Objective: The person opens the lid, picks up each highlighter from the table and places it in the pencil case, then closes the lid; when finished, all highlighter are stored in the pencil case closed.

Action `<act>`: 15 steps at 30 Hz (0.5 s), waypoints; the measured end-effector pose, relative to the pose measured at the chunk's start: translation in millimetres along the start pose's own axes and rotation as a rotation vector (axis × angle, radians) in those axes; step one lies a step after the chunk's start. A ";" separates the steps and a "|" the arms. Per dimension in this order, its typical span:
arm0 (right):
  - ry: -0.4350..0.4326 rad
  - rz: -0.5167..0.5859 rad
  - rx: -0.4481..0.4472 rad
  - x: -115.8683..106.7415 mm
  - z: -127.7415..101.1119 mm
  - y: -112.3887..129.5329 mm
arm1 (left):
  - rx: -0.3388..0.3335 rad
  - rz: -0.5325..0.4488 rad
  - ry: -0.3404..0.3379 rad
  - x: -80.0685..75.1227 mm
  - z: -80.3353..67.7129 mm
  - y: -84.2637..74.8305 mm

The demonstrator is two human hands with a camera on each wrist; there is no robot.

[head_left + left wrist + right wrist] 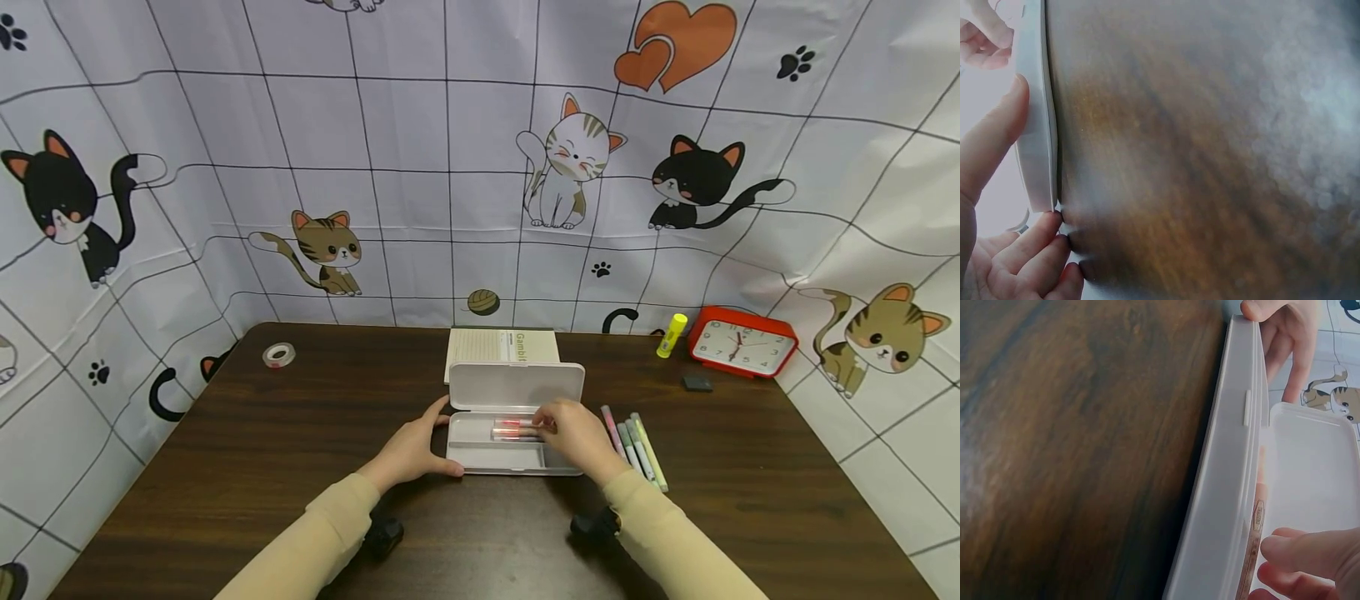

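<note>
A white pencil case (495, 458) lies on the table with its lid (517, 386) raised. My left hand (412, 447) holds its left end, thumb at the front edge and fingers along the side. In the left wrist view, that thumb (997, 134) lies against the case's long wall. My right hand (573, 433) reaches into the back compartment and pinches a clear pen with red parts (1252, 544) between thumb and fingers. Reddish pens (512, 432) lie side by side there, their right ends hidden by the hand. The front compartment shows its bare floor.
Several pastel markers (633, 446) lie right of the case. A notebook (502, 345) is behind the lid. Farther right are a yellow highlighter (672, 336), a red alarm clock (742, 342) and a dark eraser-like block (697, 383). A tape roll (279, 355) sits at back left.
</note>
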State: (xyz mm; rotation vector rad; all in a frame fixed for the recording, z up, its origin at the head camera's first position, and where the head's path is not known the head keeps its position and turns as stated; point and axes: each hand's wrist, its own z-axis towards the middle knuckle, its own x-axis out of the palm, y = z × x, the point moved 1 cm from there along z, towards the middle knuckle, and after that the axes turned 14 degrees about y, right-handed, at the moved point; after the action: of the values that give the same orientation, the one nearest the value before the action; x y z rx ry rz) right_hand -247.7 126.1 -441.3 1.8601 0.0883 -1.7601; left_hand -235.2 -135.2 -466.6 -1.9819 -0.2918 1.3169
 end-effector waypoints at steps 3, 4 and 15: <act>-0.007 0.012 -0.002 -0.7 -1.3 -2.5 | -0.005 0.004 0.000 -0.1 -0.4 -0.7; -0.011 0.018 -0.003 -0.9 -1.8 -3.4 | -0.006 0.005 0.000 -0.2 -0.5 -1.1; -0.016 0.025 0.054 -7.2 -8.4 -11.2 | -0.008 0.002 0.002 0.3 0.3 -0.7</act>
State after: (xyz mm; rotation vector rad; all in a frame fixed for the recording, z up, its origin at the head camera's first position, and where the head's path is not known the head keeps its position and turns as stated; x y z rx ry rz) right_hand -245.8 141.6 -438.8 1.8761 0.0116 -1.7761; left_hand -235.2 -134.4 -466.4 -1.9907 -0.2949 1.3166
